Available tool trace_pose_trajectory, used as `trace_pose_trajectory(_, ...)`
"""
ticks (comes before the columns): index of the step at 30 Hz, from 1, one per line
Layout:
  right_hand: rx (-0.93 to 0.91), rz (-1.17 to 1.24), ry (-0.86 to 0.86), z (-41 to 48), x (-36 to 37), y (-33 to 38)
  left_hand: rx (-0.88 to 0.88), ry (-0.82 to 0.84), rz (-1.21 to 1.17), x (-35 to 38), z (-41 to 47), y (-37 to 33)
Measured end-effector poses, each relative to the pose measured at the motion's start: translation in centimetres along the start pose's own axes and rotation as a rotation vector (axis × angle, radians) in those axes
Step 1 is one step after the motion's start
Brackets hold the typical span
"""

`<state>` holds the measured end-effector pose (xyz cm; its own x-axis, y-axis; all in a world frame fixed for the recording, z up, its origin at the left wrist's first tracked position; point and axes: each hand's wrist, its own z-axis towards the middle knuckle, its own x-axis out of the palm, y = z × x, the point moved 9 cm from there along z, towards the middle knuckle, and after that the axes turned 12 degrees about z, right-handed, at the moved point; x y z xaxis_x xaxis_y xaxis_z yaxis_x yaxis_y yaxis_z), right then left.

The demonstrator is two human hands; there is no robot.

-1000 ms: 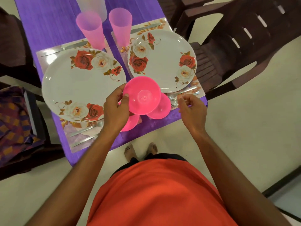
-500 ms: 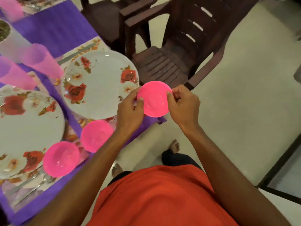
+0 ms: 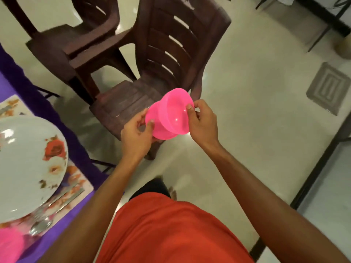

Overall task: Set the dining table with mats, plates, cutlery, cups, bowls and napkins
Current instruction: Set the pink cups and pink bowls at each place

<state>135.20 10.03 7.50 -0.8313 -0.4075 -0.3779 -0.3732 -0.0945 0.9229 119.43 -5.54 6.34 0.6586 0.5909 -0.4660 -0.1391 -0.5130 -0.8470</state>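
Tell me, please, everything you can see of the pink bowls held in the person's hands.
The pink bowls are bright, glossy, slightly translucent plastic, round and smooth-walled. There seem to be two, one partly nested in the other, tilted rather than level. They are held in the air over the floor, in front of a brown chair, clear of the table. The left hand grips the lower-left one, thumb on its wall; the right hand pinches the upper-right rim.

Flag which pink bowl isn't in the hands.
The pink bowl at the frame's bottom-left corner, on the purple table by the plate. The other two bowls are held together by the left hand and right hand.
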Motion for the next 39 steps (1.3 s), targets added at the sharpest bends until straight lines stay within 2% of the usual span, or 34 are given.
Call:
trace_pose_trajectory(2, 0.010, 0.030, 0.032, 3.3, -0.7, -0.6, 0.017, -0.019, 0.052, 1.5, 2.6, -1.2)
trace_pose_trajectory(7, -0.086, 0.004, 0.135, 13.4, -2.2, 1.0, -0.038, -0.080, -0.130, 5.1, 10.0, -4.3)
trace_pose_trajectory(12, -0.189, -0.084, 0.251, 24.3, -2.7, 4.7, -0.027, -0.182, -0.202, 6.4, 18.3, -9.1)
trace_pose_trajectory(16, -0.357, -0.143, 0.393, 32.1, -1.2, 9.5, -0.035, -0.295, -0.210, 5.6, 24.3, -13.0)
trace_pose_trajectory(21, -0.525, -0.144, 0.599, 40.2, 3.7, 14.2, -0.055, -0.509, -0.227, 3.3, 28.6, -15.7)
trace_pose_trajectory(28, -0.713, -0.094, 0.885, 48.7, 11.3, 16.4, -0.223, -0.815, -0.333, 4.4, 32.2, -16.8)
trace_pose_trajectory(39, -0.850, -0.038, 1.319, 53.5, 20.9, 21.0, -0.422, -1.247, -0.416, 5.9, 35.0, -18.9)
